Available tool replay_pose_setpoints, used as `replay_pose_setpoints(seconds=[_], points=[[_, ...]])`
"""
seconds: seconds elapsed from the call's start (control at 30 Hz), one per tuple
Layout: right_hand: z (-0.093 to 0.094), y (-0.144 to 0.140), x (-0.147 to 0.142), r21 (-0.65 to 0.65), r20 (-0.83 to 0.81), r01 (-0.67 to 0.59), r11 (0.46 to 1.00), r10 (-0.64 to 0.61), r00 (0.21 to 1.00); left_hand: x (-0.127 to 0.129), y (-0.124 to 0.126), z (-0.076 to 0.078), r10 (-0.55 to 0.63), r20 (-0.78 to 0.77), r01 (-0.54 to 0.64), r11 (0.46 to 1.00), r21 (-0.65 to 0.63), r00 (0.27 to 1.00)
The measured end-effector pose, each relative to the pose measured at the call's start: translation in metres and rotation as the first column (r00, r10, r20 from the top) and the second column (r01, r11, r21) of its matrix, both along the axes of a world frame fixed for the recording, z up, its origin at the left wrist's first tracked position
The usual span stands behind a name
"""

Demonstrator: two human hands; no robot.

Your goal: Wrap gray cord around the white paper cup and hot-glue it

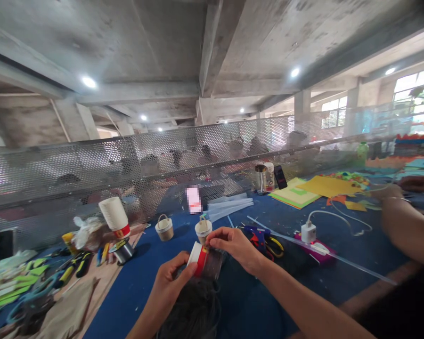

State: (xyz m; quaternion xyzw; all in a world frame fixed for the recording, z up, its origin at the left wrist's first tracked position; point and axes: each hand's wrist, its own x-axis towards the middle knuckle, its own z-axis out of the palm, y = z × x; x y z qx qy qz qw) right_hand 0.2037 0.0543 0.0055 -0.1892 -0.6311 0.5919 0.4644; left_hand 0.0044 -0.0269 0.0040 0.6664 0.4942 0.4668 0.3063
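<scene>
My left hand is closed around a white and red paper cup that lies tilted on its side, low over the blue table. Its right part looks dark and blurred. At the cup's upper edge, my right hand pinches with thumb and forefinger; whatever is between the fingertips is too small to make out. Just behind the hands stands a small white and tan cup with a handle. A similar small bucket-like cup stands to its left. Dark hair covers the lower middle.
Stacked paper cups and a wire spool stand left, near pliers and scissors. A blue glue gun, yellow-handled scissors and a white charger lie right. Another person's arm rests beyond coloured paper.
</scene>
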Motion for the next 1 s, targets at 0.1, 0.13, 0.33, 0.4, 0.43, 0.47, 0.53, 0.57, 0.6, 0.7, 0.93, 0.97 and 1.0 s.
replay_pose_setpoints(seconds=[0.1,0.13,0.33,0.4,0.43,0.47,0.53,0.57,0.6,0.7,0.93,0.97,1.0], points=[[-0.0007,0.0,-0.0002,0.072,0.045,0.011,0.997,-0.014,0.999,0.0011,-0.0003,0.0015,0.002,-0.003,-0.002,1.0,0.002,1.0],[-0.0015,0.0005,-0.0004,0.086,0.064,0.009,0.996,-0.015,0.998,0.0011,-0.0003,0.0017,0.001,-0.002,-0.001,1.0,0.008,1.0],[-0.0052,0.0021,-0.0016,0.091,0.098,0.024,0.996,-0.033,0.995,-0.0002,-0.0004,-0.0007,-0.01,-0.047,0.011,1.0,0.028,0.999],[-0.0039,0.0013,-0.0011,0.095,0.097,0.032,0.995,-0.041,0.994,-0.0002,-0.0002,-0.0008,-0.014,-0.053,0.015,0.999,0.029,0.999],[-0.003,0.0007,-0.0007,0.099,0.1,0.041,0.994,-0.051,0.994,-0.0002,0.0,-0.0005,-0.012,-0.053,0.013,1.0,0.029,0.999],[-0.0021,0.0002,-0.0002,0.106,0.106,0.051,0.993,-0.062,0.992,-0.0001,0.0002,-0.0001,-0.003,-0.051,0.005,0.999,0.032,0.999],[-0.0008,-0.0003,0.0006,0.122,0.12,0.068,0.99,-0.083,0.989,0.0,0.0008,0.0009,0.015,-0.052,-0.013,0.999,0.038,0.999],[-0.0005,-0.0003,0.0008,0.132,0.124,0.077,0.988,-0.094,0.988,0.0001,0.001,0.0013,0.023,-0.056,-0.02,0.999,0.042,0.998],[-0.0006,0.0,0.0009,0.144,0.127,0.089,0.986,-0.107,0.986,0.0002,0.0011,0.0014,0.029,-0.06,-0.026,0.999,0.046,0.998],[-0.0021,0.0014,0.0004,0.187,0.142,0.125,0.974,-0.153,0.978,0.0005,0.0006,0.001,0.044,-0.071,-0.04,0.998,0.057,0.997],[-0.0041,0.0022,-0.0018,0.251,0.189,0.093,0.964,-0.143,0.972,0.0024,-0.0009,0.0002,0.027,-0.152,-0.016,0.997,0.075,0.988],[-0.0036,0.0018,-0.0017,0.257,0.189,0.097,0.961,-0.148,0.971,0.0023,-0.0005,0.0,0.029,-0.157,-0.017,0.997,0.076,0.987],[-0.0029,0.0013,-0.0014,0.265,0.189,0.104,0.959,-0.158,0.969,0.0021,-0.0001,-0.0002,0.03,-0.161,-0.018,0.997,0.077,0.987]])
